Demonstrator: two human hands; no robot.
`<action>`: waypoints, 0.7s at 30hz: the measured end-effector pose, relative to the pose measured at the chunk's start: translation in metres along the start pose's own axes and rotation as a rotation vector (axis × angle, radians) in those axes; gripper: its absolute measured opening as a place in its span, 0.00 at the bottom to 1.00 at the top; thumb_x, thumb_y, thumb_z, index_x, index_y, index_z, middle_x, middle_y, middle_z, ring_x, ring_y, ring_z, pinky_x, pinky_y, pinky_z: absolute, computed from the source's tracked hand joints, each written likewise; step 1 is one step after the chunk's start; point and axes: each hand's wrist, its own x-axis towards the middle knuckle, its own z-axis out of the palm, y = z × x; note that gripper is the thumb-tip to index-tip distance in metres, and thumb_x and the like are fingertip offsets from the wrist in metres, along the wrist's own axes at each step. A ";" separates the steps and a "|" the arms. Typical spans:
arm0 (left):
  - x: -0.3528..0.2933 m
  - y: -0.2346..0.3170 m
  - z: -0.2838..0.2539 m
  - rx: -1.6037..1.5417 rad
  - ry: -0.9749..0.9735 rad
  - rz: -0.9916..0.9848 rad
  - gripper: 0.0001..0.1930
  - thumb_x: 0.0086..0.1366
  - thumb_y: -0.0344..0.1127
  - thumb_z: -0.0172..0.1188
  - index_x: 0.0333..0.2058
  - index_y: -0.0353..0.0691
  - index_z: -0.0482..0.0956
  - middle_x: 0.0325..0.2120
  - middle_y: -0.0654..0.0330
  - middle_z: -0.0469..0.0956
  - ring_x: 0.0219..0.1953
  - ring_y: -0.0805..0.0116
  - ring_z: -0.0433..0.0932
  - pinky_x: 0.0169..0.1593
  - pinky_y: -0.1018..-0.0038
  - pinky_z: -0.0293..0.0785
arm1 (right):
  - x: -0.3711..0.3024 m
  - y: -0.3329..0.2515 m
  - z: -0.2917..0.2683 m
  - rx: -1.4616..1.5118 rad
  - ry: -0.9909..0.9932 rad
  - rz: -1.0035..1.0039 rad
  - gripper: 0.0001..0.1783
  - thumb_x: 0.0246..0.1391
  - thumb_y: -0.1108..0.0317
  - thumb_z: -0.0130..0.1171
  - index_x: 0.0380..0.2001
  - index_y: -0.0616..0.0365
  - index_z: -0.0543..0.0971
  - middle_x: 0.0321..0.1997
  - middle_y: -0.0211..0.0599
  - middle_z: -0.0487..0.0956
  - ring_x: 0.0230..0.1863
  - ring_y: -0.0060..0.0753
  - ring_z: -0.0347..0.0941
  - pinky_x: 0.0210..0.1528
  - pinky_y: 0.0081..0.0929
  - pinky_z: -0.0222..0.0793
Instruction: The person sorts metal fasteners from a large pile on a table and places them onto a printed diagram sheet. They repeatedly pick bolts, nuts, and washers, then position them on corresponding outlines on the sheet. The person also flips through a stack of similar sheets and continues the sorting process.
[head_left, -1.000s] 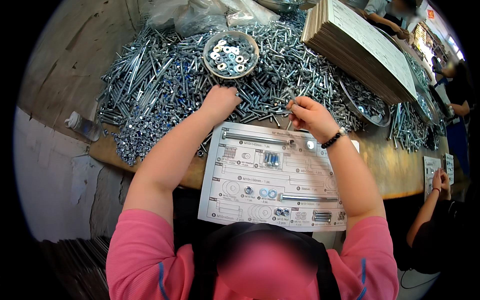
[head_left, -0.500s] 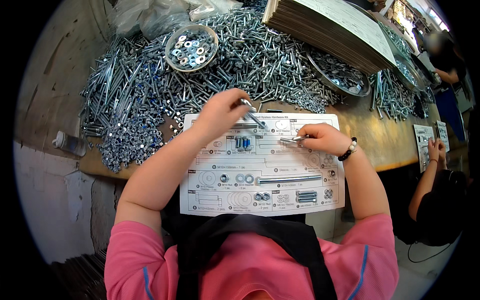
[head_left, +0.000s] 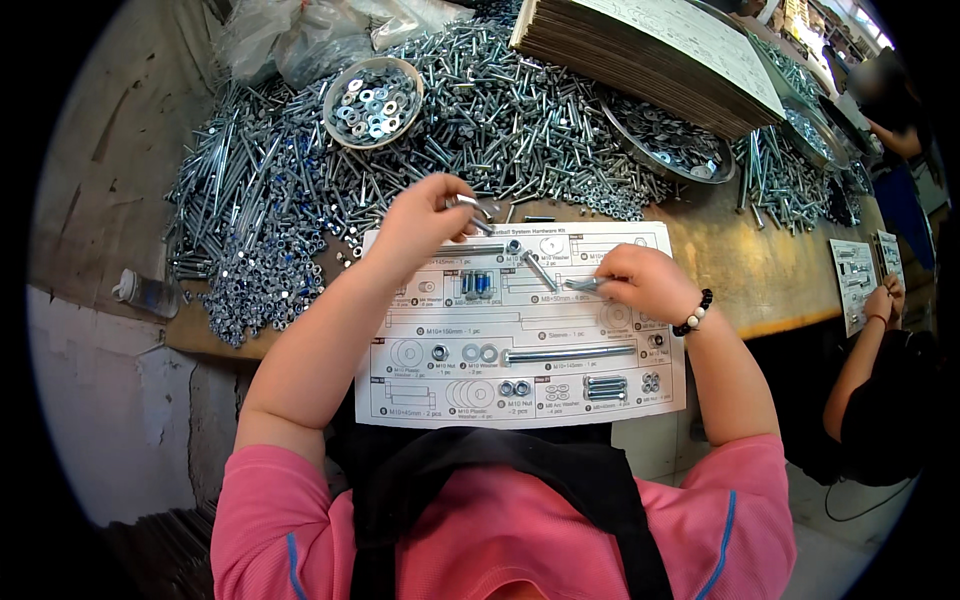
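Note:
A white printed card (head_left: 460, 325) with outlined hardware drawings lies in front of me at the table's edge. Above its upper left part is my left hand (head_left: 432, 218), closed around shiny bolts (head_left: 466, 204). My right hand (head_left: 645, 278), over the card's upper right, pinches bolts (head_left: 585, 284) pointing left; their count is hidden. Between the hands a single bolt (head_left: 540, 270) rests slanted on the card. One long bolt (head_left: 470, 250) lies in the top row, another long bolt (head_left: 570, 354) lower down. Short bolts (head_left: 604, 388), nuts (head_left: 515, 388) and washers (head_left: 480, 352) sit on other drawings.
Behind the card spreads a big heap of loose bolts (head_left: 480, 130), with nuts (head_left: 250, 300) at its left. A bowl of washers (head_left: 415, 120) and a metal pan (head_left: 725, 178) stand in it. A card stack (head_left: 640, 75) rises behind; a co-worker's hands (head_left: 882, 300) are at right.
My left hand has shifted left; a long bolt now lies in the card's top row. A single bolt now rests slanted beside my right hand, which keeps its grip.

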 end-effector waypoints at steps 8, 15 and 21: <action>0.015 -0.016 -0.027 0.276 0.197 0.071 0.08 0.57 0.23 0.51 0.37 0.33 0.70 0.32 0.58 0.75 0.32 0.73 0.76 0.35 0.81 0.72 | 0.023 -0.032 0.019 -0.124 0.147 0.005 0.10 0.46 0.59 0.56 0.24 0.54 0.78 0.25 0.35 0.73 0.30 0.40 0.70 0.32 0.35 0.65; 0.002 -0.003 -0.015 0.458 0.130 0.289 0.11 0.57 0.27 0.54 0.39 0.34 0.70 0.30 0.60 0.76 0.32 0.75 0.73 0.36 0.80 0.69 | 0.006 -0.022 0.014 -0.147 0.137 0.075 0.09 0.45 0.60 0.57 0.24 0.53 0.79 0.25 0.34 0.73 0.30 0.39 0.70 0.32 0.34 0.65; -0.010 -0.010 0.037 0.890 -0.189 0.731 0.10 0.51 0.31 0.59 0.34 0.41 0.74 0.28 0.58 0.73 0.31 0.60 0.72 0.36 0.69 0.68 | -0.010 -0.034 0.005 -0.131 0.136 0.135 0.08 0.44 0.63 0.57 0.28 0.53 0.78 0.24 0.35 0.74 0.30 0.40 0.71 0.32 0.34 0.67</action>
